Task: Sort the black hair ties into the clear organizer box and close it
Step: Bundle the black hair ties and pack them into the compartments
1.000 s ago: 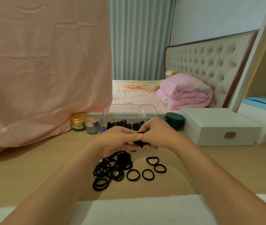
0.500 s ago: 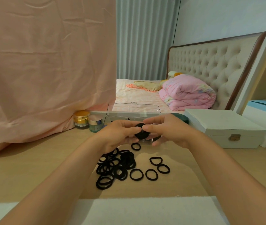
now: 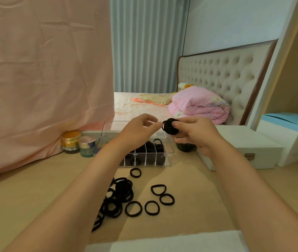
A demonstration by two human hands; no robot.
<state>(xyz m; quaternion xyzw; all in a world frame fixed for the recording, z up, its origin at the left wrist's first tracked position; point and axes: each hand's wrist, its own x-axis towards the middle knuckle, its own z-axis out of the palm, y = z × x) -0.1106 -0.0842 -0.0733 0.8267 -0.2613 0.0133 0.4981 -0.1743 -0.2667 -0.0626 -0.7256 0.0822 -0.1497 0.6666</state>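
Above the clear organizer box (image 3: 169, 153), your right hand (image 3: 197, 135) pinches a hair tie bundle (image 3: 171, 126); your left hand (image 3: 137, 133) touches its edge with curled fingertips, grip unclear.

Clear organizer box (image 3: 169, 153): lid open, standing upright; divided compartments partly filled with black ties. Stacked hair ties (image 3: 171, 126) held raised above it. Loose hair ties (image 3: 122, 193) heaped and scattered on the tabletop in front.
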